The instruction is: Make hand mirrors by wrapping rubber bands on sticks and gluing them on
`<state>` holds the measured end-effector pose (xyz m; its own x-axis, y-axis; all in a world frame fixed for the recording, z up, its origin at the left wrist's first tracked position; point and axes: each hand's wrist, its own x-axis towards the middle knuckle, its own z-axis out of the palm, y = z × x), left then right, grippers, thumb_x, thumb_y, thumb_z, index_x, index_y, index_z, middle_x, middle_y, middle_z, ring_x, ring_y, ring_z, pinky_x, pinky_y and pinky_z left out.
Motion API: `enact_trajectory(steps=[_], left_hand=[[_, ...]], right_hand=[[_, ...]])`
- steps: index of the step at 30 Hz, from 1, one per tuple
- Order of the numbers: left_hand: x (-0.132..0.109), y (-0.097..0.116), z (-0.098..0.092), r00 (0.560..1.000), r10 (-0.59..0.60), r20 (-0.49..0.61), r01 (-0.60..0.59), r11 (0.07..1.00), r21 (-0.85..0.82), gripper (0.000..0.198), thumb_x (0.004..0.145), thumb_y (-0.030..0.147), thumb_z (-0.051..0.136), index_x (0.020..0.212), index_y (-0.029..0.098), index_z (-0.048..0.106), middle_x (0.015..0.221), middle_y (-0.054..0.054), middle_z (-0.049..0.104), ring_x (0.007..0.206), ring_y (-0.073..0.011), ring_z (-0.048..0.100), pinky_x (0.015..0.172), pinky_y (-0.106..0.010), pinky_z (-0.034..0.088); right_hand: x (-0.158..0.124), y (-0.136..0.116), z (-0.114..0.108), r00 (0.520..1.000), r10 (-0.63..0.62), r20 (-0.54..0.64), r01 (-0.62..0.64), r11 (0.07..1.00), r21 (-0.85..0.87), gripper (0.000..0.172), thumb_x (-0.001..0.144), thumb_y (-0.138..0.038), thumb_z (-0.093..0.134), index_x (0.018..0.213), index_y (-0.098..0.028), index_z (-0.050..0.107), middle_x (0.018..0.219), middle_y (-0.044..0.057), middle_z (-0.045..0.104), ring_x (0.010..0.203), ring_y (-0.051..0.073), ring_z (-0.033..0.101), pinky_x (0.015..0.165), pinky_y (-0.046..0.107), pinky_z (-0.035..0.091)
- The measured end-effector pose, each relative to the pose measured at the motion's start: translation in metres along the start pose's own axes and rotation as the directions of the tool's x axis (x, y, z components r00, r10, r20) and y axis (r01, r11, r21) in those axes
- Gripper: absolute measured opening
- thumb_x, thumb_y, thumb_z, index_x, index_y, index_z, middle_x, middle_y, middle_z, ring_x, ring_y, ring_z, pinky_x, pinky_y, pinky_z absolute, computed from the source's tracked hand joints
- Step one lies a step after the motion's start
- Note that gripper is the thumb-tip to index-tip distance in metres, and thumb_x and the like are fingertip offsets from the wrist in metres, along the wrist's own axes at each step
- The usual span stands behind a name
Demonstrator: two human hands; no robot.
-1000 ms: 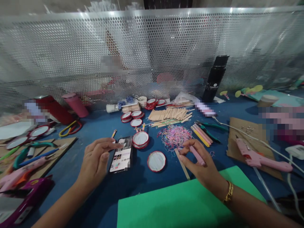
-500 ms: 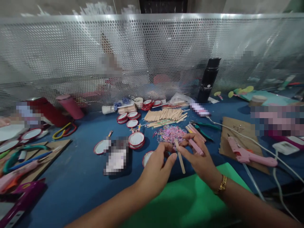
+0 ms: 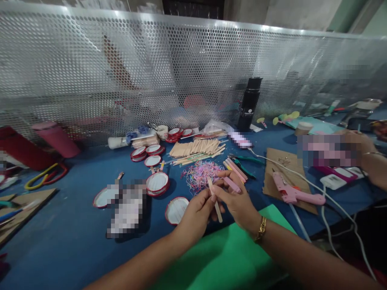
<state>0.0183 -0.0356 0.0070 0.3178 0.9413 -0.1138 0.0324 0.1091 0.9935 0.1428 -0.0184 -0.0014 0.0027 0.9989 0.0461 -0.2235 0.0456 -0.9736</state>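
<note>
My left hand (image 3: 198,209) is closed on a flat wooden stick (image 3: 218,211), which slants down between my hands. My right hand (image 3: 237,199) pinches the upper part of that stick with thumb and fingers and also keeps a pink marker (image 3: 232,185) tucked in its fingers. Just beyond my fingers lies a heap of colourful small bands (image 3: 201,173). Behind it is a pile of wooden sticks (image 3: 196,148). A green sheet (image 3: 223,257) lies under my forearms. Left of my hands is a round white piece with a red rim (image 3: 177,210).
A pink glue gun (image 3: 294,194) rests on cardboard (image 3: 279,159) at right, with white cables near it. A black bottle (image 3: 249,106) stands by the perforated metal screen (image 3: 136,60). Green pliers (image 3: 242,167) lie beside markers (image 3: 237,170). Another person's hand (image 3: 356,145) is at far right.
The view has turned right, so the table things appear further left. My left hand has closed in on the stick, and another person's hand has come into view at right.
</note>
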Motion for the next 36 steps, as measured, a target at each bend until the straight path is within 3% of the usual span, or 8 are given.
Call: enact_trajectory(steps=[6, 9, 11, 14, 17, 22, 29, 36], left_hand=[[-0.001, -0.003, 0.001, 0.999, -0.014, -0.029, 0.013, 0.999, -0.035, 0.039, 0.082, 0.057, 0.056, 0.075, 0.019, 0.058, 0.064, 0.002, 0.058, 0.049, -0.0102, 0.045, 0.045, -0.022, 0.031], [-0.002, -0.005, 0.000, 0.999, -0.013, -0.045, 0.012, 1.000, -0.023, 0.038, 0.083, 0.056, 0.056, 0.077, 0.019, 0.058, 0.064, 0.002, 0.057, 0.049, -0.0093, 0.043, 0.043, -0.021, 0.029], [-0.003, -0.007, -0.001, 0.998, -0.022, -0.064, 0.020, 0.999, -0.033, 0.036, 0.083, 0.055, 0.057, 0.082, 0.019, 0.057, 0.065, 0.002, 0.058, 0.048, -0.0086, 0.043, 0.041, -0.020, 0.028], [-0.004, -0.009, -0.002, 0.995, -0.039, -0.087, 0.033, 0.997, -0.071, 0.037, 0.082, 0.056, 0.058, 0.087, 0.020, 0.055, 0.067, 0.002, 0.062, 0.046, -0.0079, 0.045, 0.040, -0.018, 0.030], [-0.004, -0.010, -0.002, 0.995, -0.054, -0.083, 0.046, 0.994, -0.101, 0.039, 0.081, 0.059, 0.058, 0.085, 0.020, 0.054, 0.067, 0.001, 0.064, 0.045, -0.0088, 0.051, 0.040, -0.018, 0.036], [-0.002, -0.012, -0.001, 0.996, -0.085, -0.032, 0.083, 0.994, -0.068, 0.045, 0.085, 0.062, 0.052, 0.076, 0.018, 0.057, 0.054, 0.001, 0.061, 0.042, -0.0102, 0.053, 0.043, -0.020, 0.042], [-0.004, -0.009, -0.001, 0.996, -0.086, -0.009, 0.084, 0.992, -0.095, 0.040, 0.083, 0.059, 0.055, 0.082, 0.019, 0.055, 0.057, 0.003, 0.062, 0.039, -0.0085, 0.048, 0.038, -0.019, 0.036], [-0.004, -0.009, -0.003, 0.996, -0.082, 0.023, 0.083, 0.994, -0.066, 0.038, 0.085, 0.056, 0.054, 0.078, 0.019, 0.057, 0.053, 0.002, 0.059, 0.037, -0.0083, 0.044, 0.036, -0.019, 0.029]], right_hand=[[0.000, 0.003, 0.002, 0.999, 0.017, 0.050, -0.018, 1.000, 0.025, 0.037, 0.074, -0.033, 0.069, 0.101, -0.026, 0.045, 0.070, -0.008, 0.058, 0.034, 0.005, 0.042, 0.031, 0.018, 0.038], [-0.001, 0.003, 0.001, 0.997, 0.012, 0.078, -0.013, 1.000, 0.011, 0.037, 0.076, -0.033, 0.068, 0.104, -0.026, 0.045, 0.074, -0.006, 0.059, 0.040, 0.007, 0.048, 0.032, 0.018, 0.039], [-0.002, 0.000, -0.001, 0.997, -0.047, 0.055, 0.049, 0.998, -0.034, 0.032, 0.081, -0.035, 0.065, 0.106, -0.025, 0.047, 0.082, -0.002, 0.063, 0.054, 0.011, 0.060, 0.043, 0.021, 0.048], [-0.004, -0.005, -0.006, 0.977, -0.213, -0.009, 0.209, 0.966, -0.149, 0.022, 0.093, -0.039, 0.049, 0.108, -0.024, 0.055, 0.091, 0.003, 0.067, 0.081, 0.016, 0.066, 0.072, 0.029, 0.056], [-0.006, -0.008, -0.011, 0.944, -0.331, 0.009, 0.324, 0.918, -0.229, 0.032, 0.098, -0.039, 0.038, 0.109, -0.024, 0.064, 0.080, 0.002, 0.065, 0.081, 0.017, 0.064, 0.083, 0.033, 0.052], [-0.007, -0.008, -0.012, 0.937, -0.343, 0.063, 0.347, 0.907, -0.240, 0.024, 0.093, -0.030, 0.047, 0.102, -0.022, 0.068, 0.080, 0.002, 0.064, 0.080, 0.017, 0.063, 0.080, 0.032, 0.051], [-0.008, -0.011, -0.012, 0.925, -0.368, 0.097, 0.377, 0.856, -0.354, 0.011, 0.087, -0.024, 0.057, 0.094, -0.021, 0.065, 0.088, 0.003, 0.066, 0.081, 0.017, 0.064, 0.075, 0.030, 0.051], [-0.009, -0.012, -0.010, 0.920, -0.389, 0.042, 0.366, 0.816, -0.447, 0.008, 0.085, -0.023, 0.059, 0.078, -0.020, 0.058, 0.072, -0.001, 0.059, 0.068, 0.014, 0.057, 0.065, 0.027, 0.046]])
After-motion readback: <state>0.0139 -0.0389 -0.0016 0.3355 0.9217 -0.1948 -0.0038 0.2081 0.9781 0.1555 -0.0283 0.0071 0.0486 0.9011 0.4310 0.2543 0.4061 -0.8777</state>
